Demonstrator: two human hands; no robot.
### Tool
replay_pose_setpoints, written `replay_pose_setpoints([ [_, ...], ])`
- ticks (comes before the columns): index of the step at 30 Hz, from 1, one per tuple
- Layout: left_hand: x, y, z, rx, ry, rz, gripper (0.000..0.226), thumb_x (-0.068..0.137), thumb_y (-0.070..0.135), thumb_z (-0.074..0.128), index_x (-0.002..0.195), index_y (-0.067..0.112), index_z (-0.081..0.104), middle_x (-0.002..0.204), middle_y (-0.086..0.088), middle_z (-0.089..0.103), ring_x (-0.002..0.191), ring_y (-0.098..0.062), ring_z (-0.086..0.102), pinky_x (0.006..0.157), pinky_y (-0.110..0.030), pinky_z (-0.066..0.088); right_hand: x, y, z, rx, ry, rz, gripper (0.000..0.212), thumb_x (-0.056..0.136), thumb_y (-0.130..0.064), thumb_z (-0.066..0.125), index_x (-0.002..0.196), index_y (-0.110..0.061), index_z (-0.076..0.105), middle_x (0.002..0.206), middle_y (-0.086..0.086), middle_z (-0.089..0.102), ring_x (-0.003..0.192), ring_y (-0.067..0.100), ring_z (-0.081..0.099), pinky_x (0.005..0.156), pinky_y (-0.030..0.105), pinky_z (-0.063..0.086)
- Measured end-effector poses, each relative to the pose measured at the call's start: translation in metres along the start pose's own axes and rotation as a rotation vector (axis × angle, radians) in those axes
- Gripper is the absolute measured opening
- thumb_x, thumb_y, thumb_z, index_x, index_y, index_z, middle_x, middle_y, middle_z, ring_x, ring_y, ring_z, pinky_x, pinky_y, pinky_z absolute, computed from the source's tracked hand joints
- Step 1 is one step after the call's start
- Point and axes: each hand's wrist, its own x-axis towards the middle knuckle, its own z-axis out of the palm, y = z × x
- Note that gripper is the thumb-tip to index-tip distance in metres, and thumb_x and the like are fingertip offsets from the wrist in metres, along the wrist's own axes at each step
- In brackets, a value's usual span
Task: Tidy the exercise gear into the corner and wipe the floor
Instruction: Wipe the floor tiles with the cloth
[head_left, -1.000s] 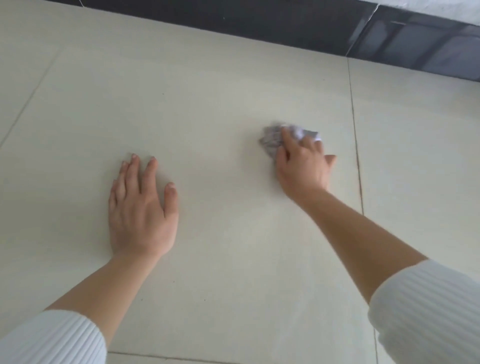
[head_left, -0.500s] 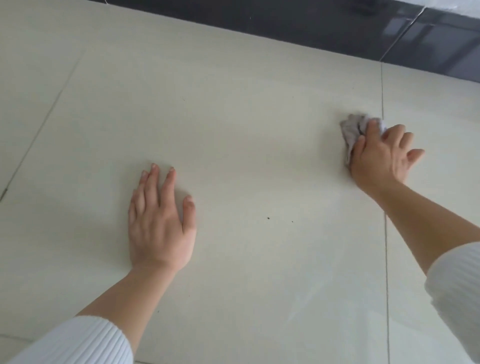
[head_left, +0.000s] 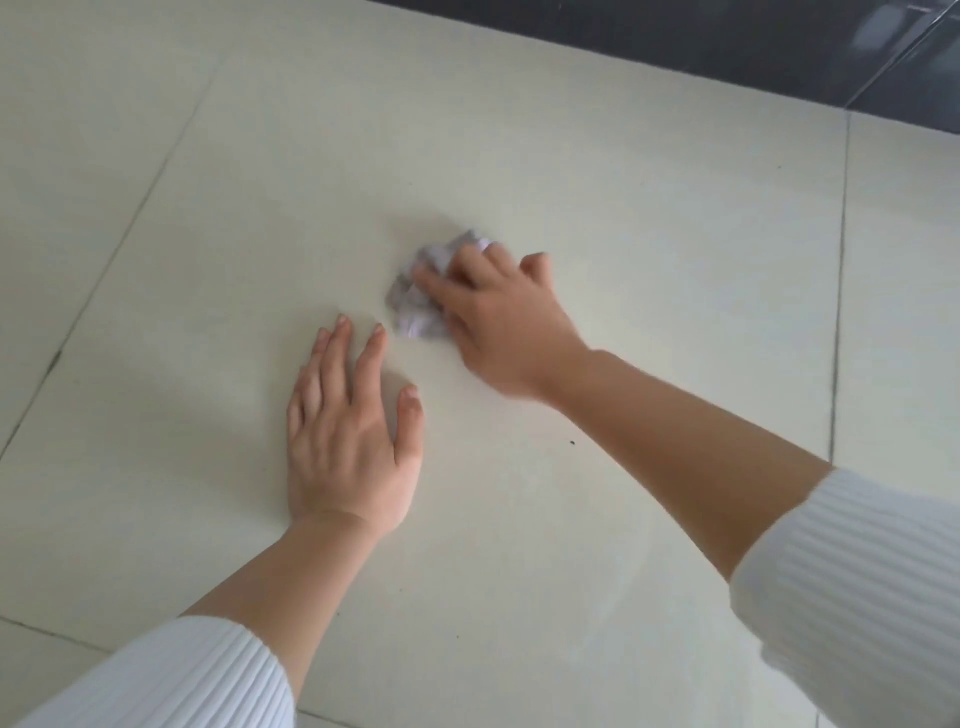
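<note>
My right hand (head_left: 498, 322) presses a crumpled pale grey cloth (head_left: 421, 306) against the cream tiled floor (head_left: 649, 249); the fingers cover most of the cloth, and the hand is motion-blurred. Flat on the same tile, palm down, lies my left hand (head_left: 348, 436) with fingers spread and nothing in it. Its fingertips are just left of and below the cloth, a short gap away. No exercise gear is in view.
A dark skirting or wall base (head_left: 727, 47) runs along the top right. Grout lines cross the floor at the left (head_left: 119, 228) and right (head_left: 839, 312). A small dark speck (head_left: 572, 442) lies on the tile under my right forearm.
My right hand swept the cloth right to the grout line, then back left until it is close to my left hand. The left hand stayed planted; the camera shifted.
</note>
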Motion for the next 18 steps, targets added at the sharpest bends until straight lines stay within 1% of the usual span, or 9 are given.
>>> replay_pose_setpoints([
  [2,0.0,0.0,0.0,-0.005,-0.006,0.002,0.06,0.09,0.044,0.03,0.145,0.02,0.036,0.156,-0.008,0.027,0.144,-0.024,0.02,0.114,-0.038,0.019,-0.02,0.013,-0.001,-0.008,0.007,-0.157,0.046,0.087,-0.023,0.052,0.133,-0.025,0.053,0.106,0.005,0.054,0.098,0.025,0.044,0.076,0.041,0.032],
  [3,0.0,0.0,0.0,-0.004,-0.007,0.003,0.06,0.09,0.044,0.03,0.145,0.02,0.035,0.156,-0.008,0.027,0.144,-0.024,0.02,0.114,-0.038,0.019,-0.027,0.028,-0.003,-0.042,0.02,-0.141,0.046,0.087,-0.026,0.054,0.134,-0.025,0.053,0.105,0.006,0.054,0.097,0.025,0.044,0.077,0.042,0.033],
  [4,0.0,0.0,0.0,-0.003,-0.008,0.004,0.06,0.09,0.044,0.03,0.145,0.02,0.035,0.156,-0.008,0.027,0.144,-0.024,0.02,0.114,-0.039,0.019,-0.033,0.046,-0.006,-0.073,0.033,-0.056,0.047,0.089,-0.028,0.054,0.135,-0.026,0.052,0.107,0.01,0.054,0.099,0.028,0.045,0.08,0.044,0.034],
  [6,0.001,0.0,0.0,-0.003,-0.015,0.002,0.06,0.09,0.044,0.03,0.145,0.02,0.035,0.156,-0.008,0.026,0.145,-0.024,0.018,0.114,-0.039,0.019,-0.042,0.085,-0.017,-0.121,0.07,0.238,0.047,0.093,-0.033,0.05,0.14,-0.027,0.046,0.122,0.017,0.048,0.111,0.035,0.045,0.09,0.048,0.032],
  [8,0.001,-0.001,0.001,-0.01,-0.018,0.004,0.06,0.09,0.044,0.03,0.145,0.02,0.034,0.156,-0.008,0.025,0.145,-0.024,0.018,0.114,-0.039,0.019,-0.053,0.119,-0.031,-0.174,0.043,0.536,0.047,0.096,-0.037,0.045,0.142,-0.026,0.039,0.139,0.016,0.034,0.124,0.035,0.034,0.1,0.048,0.025],
  [9,0.001,-0.001,0.001,-0.012,-0.017,0.006,0.06,0.09,0.044,0.03,0.145,0.02,0.034,0.156,-0.008,0.025,0.145,-0.024,0.018,0.114,-0.039,0.019,-0.057,0.13,-0.036,-0.173,0.038,0.639,0.046,0.097,-0.038,0.043,0.142,-0.025,0.038,0.143,0.014,0.03,0.128,0.034,0.03,0.103,0.046,0.023],
  [11,0.001,-0.001,0.002,-0.015,-0.018,0.008,0.06,0.09,0.044,0.03,0.145,0.02,0.034,0.156,-0.008,0.025,0.145,-0.024,0.018,0.113,-0.039,0.019,-0.061,0.138,-0.039,-0.092,0.047,0.762,0.047,0.099,-0.035,0.037,0.144,-0.023,0.036,0.151,0.011,0.026,0.135,0.032,0.025,0.107,0.043,0.021],
  [14,0.002,-0.002,0.002,-0.027,-0.018,0.009,0.059,0.09,0.043,0.032,0.145,0.02,0.034,0.156,-0.008,0.025,0.145,-0.025,0.019,0.114,-0.04,0.019,-0.063,0.13,-0.029,0.098,0.099,0.806,0.048,0.101,-0.026,0.031,0.148,-0.025,0.033,0.158,0.0,0.021,0.142,0.027,0.022,0.112,0.036,0.023],
  [18,0.001,-0.003,0.002,-0.045,-0.017,0.021,0.059,0.09,0.043,0.032,0.145,0.019,0.034,0.157,-0.009,0.024,0.145,-0.026,0.018,0.114,-0.041,0.018,-0.084,0.098,-0.023,0.237,0.156,0.7,0.048,0.099,-0.017,0.035,0.145,-0.029,0.039,0.157,-0.008,0.024,0.146,0.018,0.018,0.115,0.029,0.02],
])
